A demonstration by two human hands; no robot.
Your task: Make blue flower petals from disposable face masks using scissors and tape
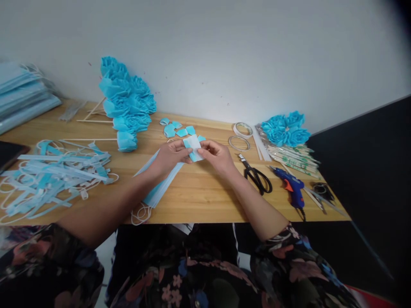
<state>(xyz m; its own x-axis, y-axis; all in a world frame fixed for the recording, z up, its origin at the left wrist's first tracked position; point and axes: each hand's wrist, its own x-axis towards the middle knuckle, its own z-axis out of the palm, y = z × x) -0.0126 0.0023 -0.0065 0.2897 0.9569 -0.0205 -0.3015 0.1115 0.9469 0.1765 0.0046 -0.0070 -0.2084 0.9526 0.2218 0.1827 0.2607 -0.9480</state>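
Between my two hands is a small blue and white piece of face mask fabric [194, 146], raised a little above the table. My left hand [171, 157] pinches its left side, and my right hand [217, 155] grips its right edge between thumb and fingers. Beneath my left forearm lies a pleated blue face mask [162, 188] with white ear loops. Several small cut blue pieces [170, 130] are scattered just beyond my hands. Black-handled scissors [255, 174] rest to the right of my right forearm.
Mask scraps [58, 175] pile up at left, below blue fabric flowers on sticks [128, 100]. Stacked masks [24, 94] stand far left. At right are tape rolls [243, 129], a blue glue gun [291, 186], wooden sticks [295, 158] and more blue flowers [284, 129].
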